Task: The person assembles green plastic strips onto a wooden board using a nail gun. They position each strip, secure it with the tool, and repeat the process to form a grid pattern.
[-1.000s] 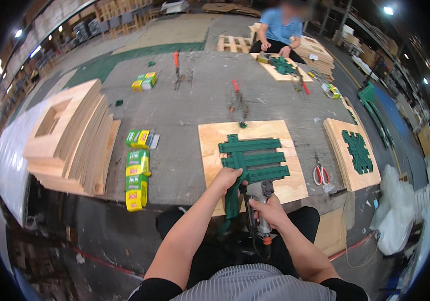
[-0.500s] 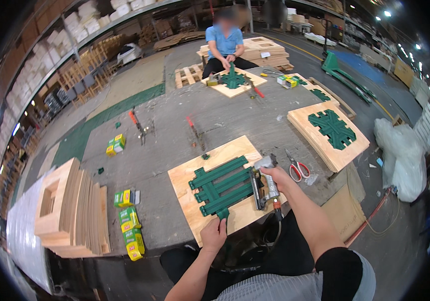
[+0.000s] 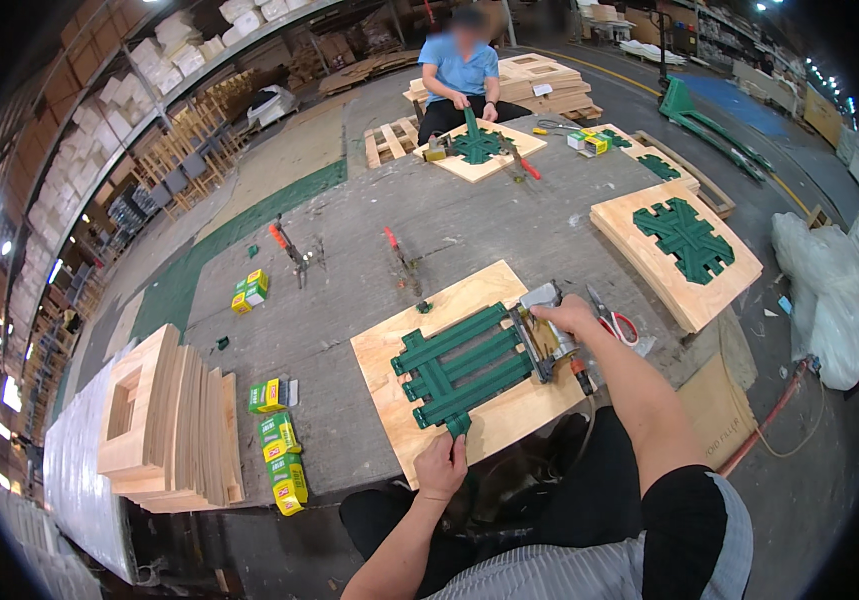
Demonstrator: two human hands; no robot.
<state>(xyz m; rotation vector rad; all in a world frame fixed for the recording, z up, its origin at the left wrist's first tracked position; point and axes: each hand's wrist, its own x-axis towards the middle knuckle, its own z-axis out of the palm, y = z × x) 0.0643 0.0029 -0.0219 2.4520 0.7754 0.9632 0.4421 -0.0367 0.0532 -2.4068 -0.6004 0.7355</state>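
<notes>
A pale wooden board (image 3: 489, 440) lies on the grey table before me, with green webbing straps (image 3: 474, 384) crossing on it. My left hand (image 3: 441, 466) is closed at the near edge, pinching the loose end of a green strap (image 3: 458, 424) between thumb and fingers. Wrapped round a silver air stapler (image 3: 555, 350), my right hand (image 3: 571, 315) holds it at the right ends of the straps. An orange fitting and a hose join the stapler's rear. Whether its nose touches the webbing, I cannot tell.
Scissors (image 3: 617, 325) lie right of the stapler, near stacked boards (image 3: 619, 232) with webbing. Wooden frames (image 3: 139, 425) stand at left beside small yellow-green boxes (image 3: 277, 438). Red-handled tools (image 3: 401, 255) lie mid-table. Across it, a co-worker (image 3: 461, 70) handles another webbed board (image 3: 469, 172).
The stapler and my right hand have shifted slightly away from me along the straps' right ends. My left hand keeps its pinch on the strap. The whole view has swung a little.
</notes>
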